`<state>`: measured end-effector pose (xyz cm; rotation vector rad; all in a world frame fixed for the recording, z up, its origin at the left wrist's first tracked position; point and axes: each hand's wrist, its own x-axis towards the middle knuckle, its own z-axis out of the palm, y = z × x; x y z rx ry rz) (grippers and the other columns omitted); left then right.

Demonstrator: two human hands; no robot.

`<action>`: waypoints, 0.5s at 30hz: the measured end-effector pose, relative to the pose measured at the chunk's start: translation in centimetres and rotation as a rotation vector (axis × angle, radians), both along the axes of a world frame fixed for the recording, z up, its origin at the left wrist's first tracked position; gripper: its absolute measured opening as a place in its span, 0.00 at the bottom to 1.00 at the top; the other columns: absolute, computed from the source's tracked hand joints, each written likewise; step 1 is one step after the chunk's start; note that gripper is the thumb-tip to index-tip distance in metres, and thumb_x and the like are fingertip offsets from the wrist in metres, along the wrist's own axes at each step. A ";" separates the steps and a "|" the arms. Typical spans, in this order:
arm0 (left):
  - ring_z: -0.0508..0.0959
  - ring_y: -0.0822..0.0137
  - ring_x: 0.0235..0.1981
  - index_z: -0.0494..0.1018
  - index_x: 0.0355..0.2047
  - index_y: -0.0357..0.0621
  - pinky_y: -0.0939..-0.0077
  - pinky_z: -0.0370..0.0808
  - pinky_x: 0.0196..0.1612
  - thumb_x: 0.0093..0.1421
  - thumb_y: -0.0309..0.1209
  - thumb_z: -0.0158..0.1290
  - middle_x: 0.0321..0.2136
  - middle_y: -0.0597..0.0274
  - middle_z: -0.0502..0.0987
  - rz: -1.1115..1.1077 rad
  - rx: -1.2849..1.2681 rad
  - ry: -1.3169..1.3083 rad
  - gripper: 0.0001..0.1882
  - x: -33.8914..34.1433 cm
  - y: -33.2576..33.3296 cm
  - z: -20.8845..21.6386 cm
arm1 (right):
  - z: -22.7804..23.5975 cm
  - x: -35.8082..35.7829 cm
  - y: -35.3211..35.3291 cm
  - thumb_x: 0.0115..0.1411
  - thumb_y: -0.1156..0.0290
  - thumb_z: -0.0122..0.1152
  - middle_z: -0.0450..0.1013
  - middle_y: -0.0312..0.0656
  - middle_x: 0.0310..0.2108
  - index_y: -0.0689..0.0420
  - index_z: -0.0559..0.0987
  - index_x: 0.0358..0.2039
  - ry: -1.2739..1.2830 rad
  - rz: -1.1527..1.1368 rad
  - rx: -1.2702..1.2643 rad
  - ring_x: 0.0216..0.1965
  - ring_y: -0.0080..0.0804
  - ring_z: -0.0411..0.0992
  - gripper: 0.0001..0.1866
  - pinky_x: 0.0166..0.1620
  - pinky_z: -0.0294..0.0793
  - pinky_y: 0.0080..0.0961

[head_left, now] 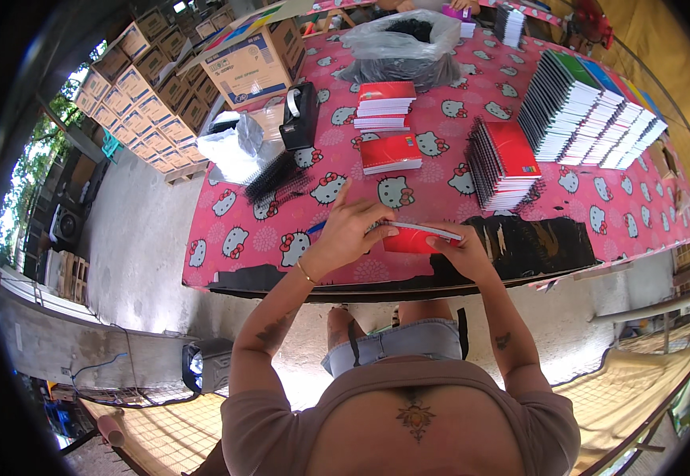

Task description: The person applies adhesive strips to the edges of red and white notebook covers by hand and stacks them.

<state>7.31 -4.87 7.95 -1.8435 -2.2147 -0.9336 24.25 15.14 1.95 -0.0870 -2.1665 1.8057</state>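
Note:
A small red notebook (410, 241) is held over the table's near edge, tilted so that its white page edge shows along the top. My right hand (465, 252) grips its right end, thumb on the red cover. At the left end, my left hand (354, 229) has its thumb and fingers closed on the notebook's edge, its index finger pointing up and away. What the left fingers do at the binding is too small to make out. Beyond my hands lie a short stack of red notebooks (391, 154) and a taller stack (383, 106).
Spiral-bound red notebooks (507, 163) stand piled at right, before bigger multicoloured stacks (591, 111). Left are black spiral coils (275, 179), a tape dispenser (300, 117) and a cardboard box (254, 65). A plastic bag (400, 49) sits at the back, near another person's hands (462, 5).

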 end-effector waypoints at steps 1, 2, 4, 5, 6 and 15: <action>0.80 0.60 0.31 0.76 0.35 0.51 0.40 0.47 0.69 0.57 0.38 0.62 0.28 0.67 0.78 -0.014 0.004 0.017 0.10 -0.1 -0.1 0.3 | 0.3 0.0 0.0 0.64 0.76 0.60 0.79 0.39 0.39 0.63 0.79 0.51 -0.016 0.015 0.020 0.38 0.19 0.72 0.15 0.42 0.73 0.20; 0.80 0.60 0.31 0.76 0.35 0.50 0.41 0.47 0.70 0.57 0.37 0.62 0.27 0.67 0.77 -0.027 0.008 0.035 0.09 -0.2 -0.2 0.5 | 0.5 0.0 0.0 0.64 0.76 0.60 0.79 0.39 0.39 0.63 0.79 0.51 -0.010 0.023 0.020 0.38 0.19 0.72 0.15 0.42 0.73 0.20; 0.79 0.60 0.38 0.76 0.38 0.49 0.40 0.46 0.70 0.58 0.39 0.61 0.31 0.66 0.78 0.011 -0.037 0.133 0.12 -0.1 -0.3 0.8 | 0.8 -0.1 0.0 0.64 0.76 0.60 0.79 0.39 0.39 0.63 0.79 0.52 0.002 0.037 0.024 0.38 0.19 0.72 0.15 0.43 0.74 0.20; 0.78 0.60 0.44 0.76 0.42 0.49 0.38 0.46 0.69 0.59 0.43 0.59 0.38 0.64 0.79 0.064 -0.088 0.214 0.15 0.1 -0.4 0.9 | 0.9 -0.1 -0.2 0.64 0.76 0.60 0.79 0.39 0.38 0.63 0.79 0.52 0.022 0.009 0.001 0.38 0.18 0.72 0.15 0.43 0.73 0.20; 0.78 0.59 0.51 0.76 0.46 0.49 0.37 0.46 0.69 0.60 0.47 0.58 0.44 0.62 0.80 0.116 -0.139 0.298 0.20 0.3 -0.4 0.9 | 0.9 -0.2 -0.6 0.64 0.76 0.59 0.79 0.39 0.38 0.63 0.79 0.52 0.046 -0.021 -0.021 0.38 0.18 0.72 0.15 0.43 0.73 0.20; 0.54 0.48 0.71 0.58 0.67 0.34 0.34 0.44 0.67 0.64 0.59 0.44 0.68 0.41 0.57 0.477 -0.142 0.545 0.44 3.5 0.8 -2.3 | 0.4 -0.5 -2.6 0.63 0.74 0.63 0.78 0.33 0.38 0.62 0.80 0.51 -0.063 -0.089 -0.258 0.37 0.16 0.71 0.16 0.41 0.73 0.18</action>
